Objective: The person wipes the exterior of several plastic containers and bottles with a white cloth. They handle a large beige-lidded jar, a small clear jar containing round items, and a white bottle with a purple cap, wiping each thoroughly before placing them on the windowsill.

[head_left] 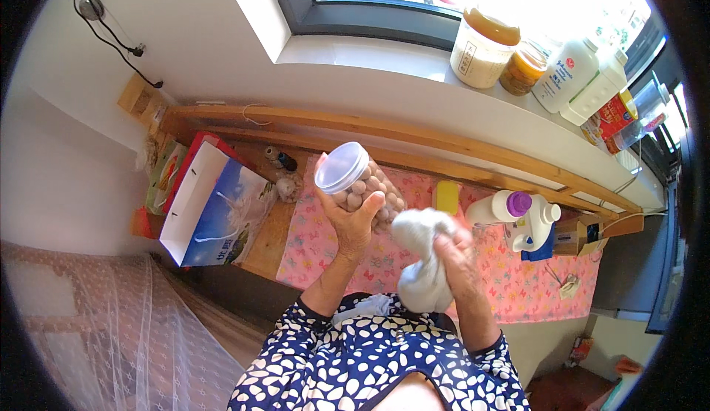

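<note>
My left hand (353, 222) is wrapped round a clear plastic jar (381, 194) full of round brownish balls. The jar is tilted, and its translucent whitish lid (342, 168) sits on the end at the upper left. In my right hand (456, 252) a pale grey-white cloth (421, 263) is bunched up, with part of it hanging down. The cloth is close to the jar's lower end; whether they touch I cannot tell. My right fingers are slightly blurred.
Below lies a table with a pink patterned cloth (325, 248). A yellow block (447, 197), a white bottle with purple cap (500, 206) and a white jug (534, 226) stand right. Paper bags (211, 208) stand left. Jars and bottles line the windowsill (355, 53).
</note>
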Motion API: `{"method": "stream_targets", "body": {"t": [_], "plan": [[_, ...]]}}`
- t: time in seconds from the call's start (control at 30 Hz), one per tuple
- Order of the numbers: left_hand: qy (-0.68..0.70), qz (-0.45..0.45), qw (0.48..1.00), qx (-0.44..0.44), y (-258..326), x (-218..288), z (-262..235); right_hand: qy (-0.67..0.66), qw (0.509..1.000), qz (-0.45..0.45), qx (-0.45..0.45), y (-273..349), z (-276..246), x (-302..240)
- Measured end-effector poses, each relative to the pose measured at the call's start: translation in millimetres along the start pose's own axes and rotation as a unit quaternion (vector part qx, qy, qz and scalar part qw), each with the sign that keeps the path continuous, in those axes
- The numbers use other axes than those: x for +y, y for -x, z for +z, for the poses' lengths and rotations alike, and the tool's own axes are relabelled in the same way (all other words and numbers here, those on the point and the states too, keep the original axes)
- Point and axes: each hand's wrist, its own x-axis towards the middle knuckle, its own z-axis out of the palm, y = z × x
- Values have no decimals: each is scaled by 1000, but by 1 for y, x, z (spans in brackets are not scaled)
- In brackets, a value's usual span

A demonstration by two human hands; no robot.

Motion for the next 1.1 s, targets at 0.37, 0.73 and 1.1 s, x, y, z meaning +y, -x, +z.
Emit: {"method": "stream_targets", "body": {"t": [0.37,0.73,1.1], "plan": [[108,-70,991,-25,-1,10,9,379,848,-344,136,-59,32,40],[-11,-44,999,-7,-6,-14,2,-162,974,-17,156,-76,36,83],[-20,89,995,-26,-151,0,-4,94,972,200,-82,-66,33,79]]}}
